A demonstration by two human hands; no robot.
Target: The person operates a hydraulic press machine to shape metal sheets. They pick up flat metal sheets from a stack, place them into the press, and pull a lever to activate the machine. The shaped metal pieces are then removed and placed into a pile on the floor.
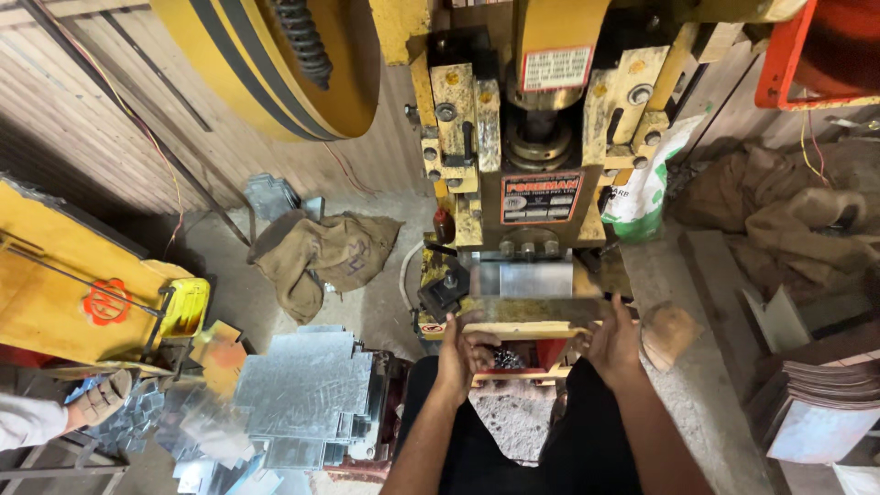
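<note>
At lower left I see a stack of cut metal sheets [307, 394]. At centre, my left hand [463, 353] grips the left end of a flat metal strip [536, 310] lying across the yellow press [541, 137] bed; my right hand [612, 344] clasps its right end.

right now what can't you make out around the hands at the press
- Head view: the sheet piece held by the left hand and right hand is motion-blurred; its edges are unclear.
- The fingertips of both hands are hidden behind that piece.
- The small parts below the press are too small and dark to identify.
- The flywheel is cut off by the top edge.
</note>
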